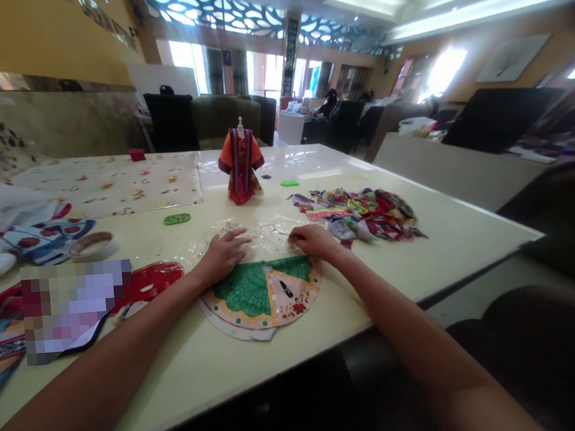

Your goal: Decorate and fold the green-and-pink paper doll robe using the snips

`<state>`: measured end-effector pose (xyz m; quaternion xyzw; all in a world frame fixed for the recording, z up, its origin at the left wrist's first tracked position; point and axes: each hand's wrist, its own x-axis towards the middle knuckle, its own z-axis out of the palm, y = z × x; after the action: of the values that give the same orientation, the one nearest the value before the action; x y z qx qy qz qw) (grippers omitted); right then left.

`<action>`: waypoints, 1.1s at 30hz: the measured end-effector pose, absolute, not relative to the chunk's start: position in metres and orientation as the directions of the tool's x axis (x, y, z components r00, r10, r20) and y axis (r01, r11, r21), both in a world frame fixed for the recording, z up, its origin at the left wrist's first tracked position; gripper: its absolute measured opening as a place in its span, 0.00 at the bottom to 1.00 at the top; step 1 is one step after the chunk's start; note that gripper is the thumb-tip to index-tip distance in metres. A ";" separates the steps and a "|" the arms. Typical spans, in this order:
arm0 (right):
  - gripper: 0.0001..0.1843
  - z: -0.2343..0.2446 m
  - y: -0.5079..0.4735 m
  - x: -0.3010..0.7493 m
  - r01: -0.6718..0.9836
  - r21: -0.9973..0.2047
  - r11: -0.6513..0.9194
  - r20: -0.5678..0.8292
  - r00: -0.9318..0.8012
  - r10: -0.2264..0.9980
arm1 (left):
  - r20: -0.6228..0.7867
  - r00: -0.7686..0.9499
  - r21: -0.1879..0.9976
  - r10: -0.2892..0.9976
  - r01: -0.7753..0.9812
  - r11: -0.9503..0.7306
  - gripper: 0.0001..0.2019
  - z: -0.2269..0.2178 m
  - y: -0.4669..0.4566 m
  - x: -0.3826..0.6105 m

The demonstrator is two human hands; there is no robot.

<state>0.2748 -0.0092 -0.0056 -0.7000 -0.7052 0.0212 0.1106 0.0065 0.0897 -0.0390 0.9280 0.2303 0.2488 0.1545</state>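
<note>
My left hand (227, 252) lies with its fingers stretched out on crinkled clear plastic (267, 238) that has small bits on it. My right hand (313, 241) is closed in a pinch around a thin, dark, needle-like tool (283, 232), whose tip points left over the plastic; its exact kind is too small to tell. Just below both hands, a half-round fabric piece (244, 292) rests flat on the table, green with a scalloped yellow edge and a cream wedge with printed figures. White backing shows under its lower rim.
Behind the plastic stands a small dress form in a red and orange robe (242, 166). Fabric scraps (367, 212) are heaped at right. A green case (177, 219), a tape roll (93, 246), a red glossy item (150, 279) and folded cloths are at left. The table's edge (451, 275) runs along the right.
</note>
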 end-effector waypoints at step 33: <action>0.10 -0.003 0.017 0.290 0.678 -0.658 0.329 0.492 0.056 0.869 | 0.320 0.354 0.740 0.879 0.485 -0.465 0.09 -0.015 0.087 0.000</action>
<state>0.2901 0.0174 -0.0026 -0.5696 -0.6787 0.1060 0.4513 0.0001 0.0872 -0.0147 0.7763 0.4393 0.3604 0.2729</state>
